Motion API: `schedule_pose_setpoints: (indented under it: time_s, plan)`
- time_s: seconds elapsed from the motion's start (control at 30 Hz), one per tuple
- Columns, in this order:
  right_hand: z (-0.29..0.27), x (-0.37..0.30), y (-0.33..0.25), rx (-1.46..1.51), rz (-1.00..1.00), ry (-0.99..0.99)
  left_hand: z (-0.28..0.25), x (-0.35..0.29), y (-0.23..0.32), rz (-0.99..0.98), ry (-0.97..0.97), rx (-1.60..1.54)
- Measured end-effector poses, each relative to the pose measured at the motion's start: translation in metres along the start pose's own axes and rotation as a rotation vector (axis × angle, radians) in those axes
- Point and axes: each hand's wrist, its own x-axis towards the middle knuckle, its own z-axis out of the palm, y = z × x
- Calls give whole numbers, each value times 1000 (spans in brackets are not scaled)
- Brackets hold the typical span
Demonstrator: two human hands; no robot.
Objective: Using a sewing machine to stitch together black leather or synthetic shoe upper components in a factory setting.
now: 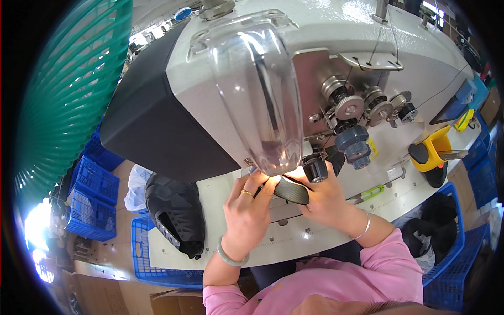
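Observation:
My left hand (245,209) and my right hand (326,199) meet below the head of a white sewing machine (325,26). Between them is a dark, curved fabric piece (292,191) with a lighter edge, perhaps part of a shoe upper. Fingers of both hands are closed on it, the left from one side and the right from the other. A clear plastic guard (252,94) hangs just above the fingertips and, with the lit machine parts, hides the needle area. Beside my left hand, a black shoe upper (176,212) lies at the table's left end.
Green-handled snips (371,192) lie on the white table (310,236) right of my right hand. Farther right stands a yellow-and-black holder (436,149). Blue crates (94,181) sit at left; another crate (455,231) holds black pieces. A green fan guard (79,79) rises at upper left.

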Motion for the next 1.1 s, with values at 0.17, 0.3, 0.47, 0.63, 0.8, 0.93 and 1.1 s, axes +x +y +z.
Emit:
schedule_pose_setpoints:
  time_s: [0.17,0.3,0.47,0.63,0.8,0.93,1.1]
  plan:
    - [1,1,-5,-21,20,15,-5,5,0,-7,-68,-6]
    - [7,-2,-7,-59,10,39,-6,6,-2,-1,-48,-38]
    - [7,-2,-7,-104,23,-24,-5,7,-7,-38,-23,-78]
    - [-3,17,-14,-116,55,2,3,6,-12,-183,93,-232]
    - [-10,21,-10,44,71,-113,11,6,-10,-262,150,-256]
    - [-11,21,-10,51,49,-86,16,7,-2,-198,188,-162]
    - [-16,11,-11,75,74,-175,7,5,3,-44,93,-22]
